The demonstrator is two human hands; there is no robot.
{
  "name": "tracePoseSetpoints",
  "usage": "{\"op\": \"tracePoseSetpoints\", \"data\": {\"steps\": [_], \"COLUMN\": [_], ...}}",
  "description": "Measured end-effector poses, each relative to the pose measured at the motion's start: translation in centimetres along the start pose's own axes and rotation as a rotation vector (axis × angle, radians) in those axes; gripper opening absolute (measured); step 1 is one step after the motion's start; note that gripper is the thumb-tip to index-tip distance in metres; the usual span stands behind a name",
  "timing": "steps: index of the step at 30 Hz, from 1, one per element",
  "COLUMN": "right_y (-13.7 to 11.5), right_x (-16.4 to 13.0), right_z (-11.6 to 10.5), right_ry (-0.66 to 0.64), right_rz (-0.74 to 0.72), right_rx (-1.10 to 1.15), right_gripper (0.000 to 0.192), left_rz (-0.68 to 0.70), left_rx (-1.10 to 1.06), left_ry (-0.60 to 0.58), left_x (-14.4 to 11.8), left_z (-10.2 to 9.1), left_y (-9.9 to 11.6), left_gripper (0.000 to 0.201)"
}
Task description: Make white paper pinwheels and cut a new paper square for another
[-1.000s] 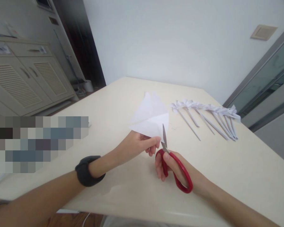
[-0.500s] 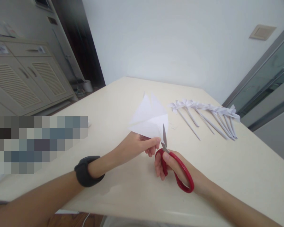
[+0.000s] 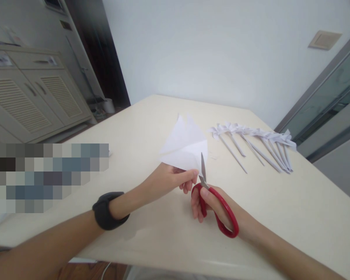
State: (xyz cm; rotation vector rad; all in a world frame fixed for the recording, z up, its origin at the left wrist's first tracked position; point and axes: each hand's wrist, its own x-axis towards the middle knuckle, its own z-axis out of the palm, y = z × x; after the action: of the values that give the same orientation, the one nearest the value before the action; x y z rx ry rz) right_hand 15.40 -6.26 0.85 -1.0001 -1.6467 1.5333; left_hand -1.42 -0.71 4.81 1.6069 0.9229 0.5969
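Observation:
My left hand (image 3: 167, 181) pinches the lower corner of a folded white paper (image 3: 184, 146), holding it up over the cream table (image 3: 151, 128); a black band sits on that wrist. My right hand (image 3: 211, 206) grips red-handled scissors (image 3: 220, 212), fingers through the loops. The blades point up and meet the paper's lower right edge, close to my left fingertips.
A row of several white paper flowers on rolled paper stems (image 3: 255, 144) lies on the table at the right. A blurred patch (image 3: 51, 177) covers the table's left part. Louvered cabinets (image 3: 26, 101) stand at the left, a glass door (image 3: 326, 97) at the right.
The paper has tilted slightly in my left hand. Both hands and the scissors stay almost where they were.

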Motion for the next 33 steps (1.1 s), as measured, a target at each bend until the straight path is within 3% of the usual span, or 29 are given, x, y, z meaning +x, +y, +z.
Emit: {"op": "tracePoseSetpoints", "data": {"steps": [10,21,33], "right_y": [0.1,0.1,0.7], "right_x": [0.1,0.0,0.0], "right_z": [0.0,-0.2,-0.3], "right_ry": [0.005,-0.016,-0.024], "right_rz": [0.005,0.007,0.005], "right_rx": [0.040,0.019,0.054], "right_gripper": [0.043,0.036,0.035], "left_rz": [0.031,-0.018,0.018], "left_rx": [-0.017,-0.012,-0.012], "left_ry": [0.023,-0.006,-0.020], "left_x": [0.3,0.1,0.2], "left_z": [0.1,-0.1,-0.3], "left_y": [-1.0,0.0,-0.5], "left_gripper": [0.024,0.023,0.023]}}
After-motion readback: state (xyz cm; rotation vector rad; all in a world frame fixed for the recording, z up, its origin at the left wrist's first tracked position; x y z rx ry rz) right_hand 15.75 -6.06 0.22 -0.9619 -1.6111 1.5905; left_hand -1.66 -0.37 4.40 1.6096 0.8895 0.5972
